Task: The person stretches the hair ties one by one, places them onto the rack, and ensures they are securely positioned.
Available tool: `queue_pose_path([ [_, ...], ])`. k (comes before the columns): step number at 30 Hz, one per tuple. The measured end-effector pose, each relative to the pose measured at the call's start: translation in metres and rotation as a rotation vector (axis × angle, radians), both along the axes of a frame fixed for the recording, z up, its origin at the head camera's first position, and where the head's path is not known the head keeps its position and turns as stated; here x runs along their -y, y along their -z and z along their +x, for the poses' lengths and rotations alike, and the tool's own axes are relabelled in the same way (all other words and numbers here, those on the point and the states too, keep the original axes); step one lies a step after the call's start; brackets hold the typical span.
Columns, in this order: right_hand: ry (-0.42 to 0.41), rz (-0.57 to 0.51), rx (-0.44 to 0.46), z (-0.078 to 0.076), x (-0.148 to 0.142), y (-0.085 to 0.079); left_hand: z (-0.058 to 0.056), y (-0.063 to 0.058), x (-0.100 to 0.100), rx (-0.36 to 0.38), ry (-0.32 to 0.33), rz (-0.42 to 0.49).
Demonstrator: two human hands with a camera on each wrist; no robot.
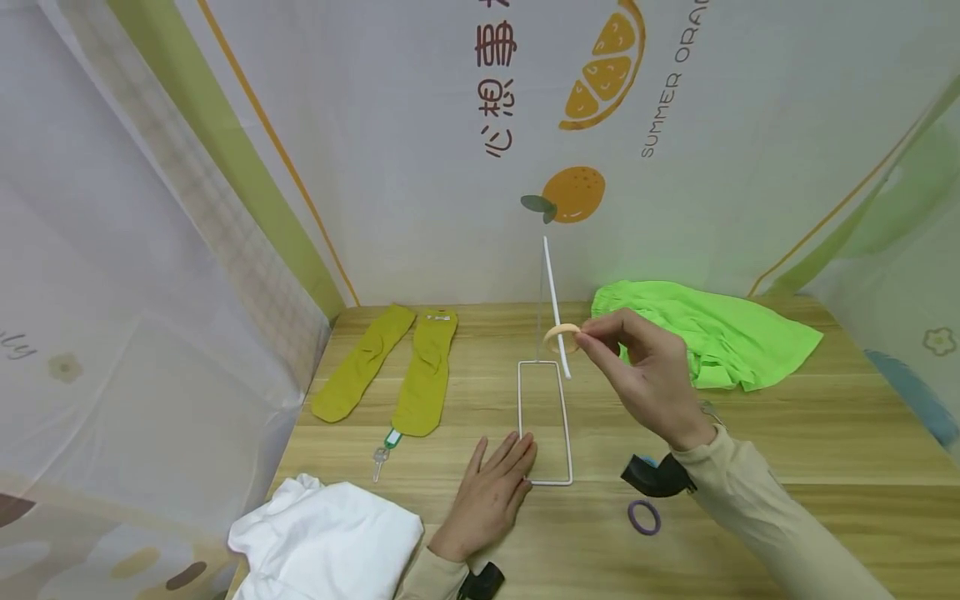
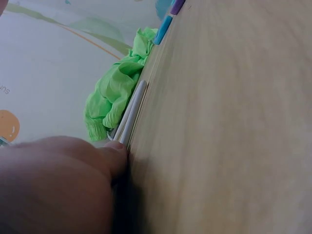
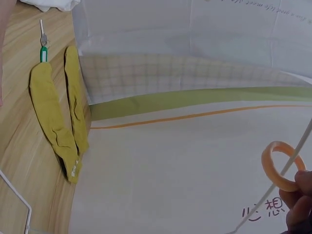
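My right hand (image 1: 648,371) pinches a pale orange ring (image 1: 561,328) between thumb and fingertips. The ring appears to encircle the long white arm (image 1: 553,292) of a wire stand, behind the arm's near end; in the right wrist view the ring (image 3: 269,165) overlaps that thin rod (image 3: 265,197). My left hand (image 1: 491,492) lies with straight fingers over the left side of the stand's rectangular base (image 1: 567,433). In the left wrist view the left hand (image 2: 63,180) touches the white base wire (image 2: 131,114) on the tabletop.
A purple ring (image 1: 644,517) lies on the wooden table (image 1: 570,550), with a blue ring (image 1: 649,461) partly hidden near my right wrist. Two mustard socks (image 1: 423,375), a green-tagged key (image 1: 380,460) and white cloth (image 1: 330,542) are left. Bright green fabric (image 1: 727,333) lies back right.
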State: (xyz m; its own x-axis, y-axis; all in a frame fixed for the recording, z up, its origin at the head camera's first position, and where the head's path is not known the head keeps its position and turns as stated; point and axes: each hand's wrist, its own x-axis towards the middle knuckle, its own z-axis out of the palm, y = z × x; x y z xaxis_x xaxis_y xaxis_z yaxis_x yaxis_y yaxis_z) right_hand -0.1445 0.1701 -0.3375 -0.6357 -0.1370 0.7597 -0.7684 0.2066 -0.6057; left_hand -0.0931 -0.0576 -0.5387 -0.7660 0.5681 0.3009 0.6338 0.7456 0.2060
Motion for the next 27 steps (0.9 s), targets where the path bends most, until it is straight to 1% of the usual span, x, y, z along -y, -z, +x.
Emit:
queue_pose_path([
  [5, 0.03, 0.007, 0.007, -0.016, 0.002, 0.003, 0.0, 0.001, 0.0, 0.001, 0.001, -0.01],
  [9, 0.056, -0.002, 0.001, -0.027, 0.005, 0.004, 0.001, 0.001, 0.0, -0.023, 0.005, -0.014],
  [12, 0.071, -0.008, 0.015, -0.033, 0.007, 0.005, 0.002, 0.002, 0.0, -0.043, 0.007, -0.02],
  [19, 0.097, -0.018, 0.052, -0.042, 0.008, 0.008, 0.001, 0.002, 0.0, -0.022, 0.007, -0.013],
  [27, 0.103, -0.04, 0.062, -0.047, 0.01, 0.01, -0.001, 0.004, 0.0, -0.045, 0.003, -0.031],
])
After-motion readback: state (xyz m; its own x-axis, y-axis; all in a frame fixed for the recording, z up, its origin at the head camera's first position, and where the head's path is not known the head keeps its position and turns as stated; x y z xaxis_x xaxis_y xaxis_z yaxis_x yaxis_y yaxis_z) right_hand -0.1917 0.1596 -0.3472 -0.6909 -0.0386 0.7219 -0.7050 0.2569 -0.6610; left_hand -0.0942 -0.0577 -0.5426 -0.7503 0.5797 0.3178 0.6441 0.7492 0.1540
